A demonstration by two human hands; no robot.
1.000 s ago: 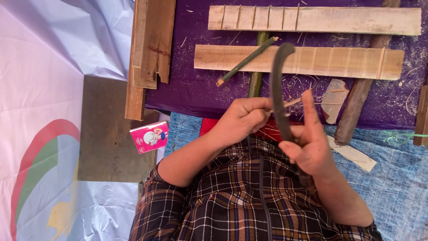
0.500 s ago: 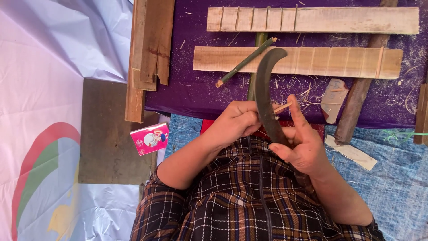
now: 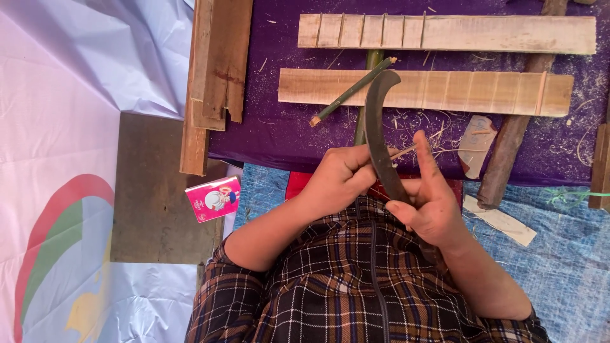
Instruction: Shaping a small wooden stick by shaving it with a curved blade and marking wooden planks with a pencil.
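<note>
My right hand [image 3: 432,203] grips a dark curved blade [image 3: 376,127] near its lower end, and the blade arcs upward over the purple cloth [image 3: 273,133]. The index finger is stretched straight up beside it. My left hand [image 3: 340,178] is closed around a thin pale wood sliver [image 3: 406,151], which rests against the blade's edge. Both hands are close together just above my checked shirt. Behind the blade, a green pencil [image 3: 352,92] lies slanted across a notched wooden slat [image 3: 483,91].
A second notched slat [image 3: 508,33] lies further up. Rough planks [image 3: 216,70] stand at the cloth's left edge. A dark branch [image 3: 515,136] runs down at the right, with wood scraps and shavings nearby. A small pink box [image 3: 213,199] lies on a grey board [image 3: 152,190].
The blade has dropped slightly and turned, its tip shifting left and its flat side now facing me. My right hand has moved down a little with it, while my left hand stays on the sliver.
</note>
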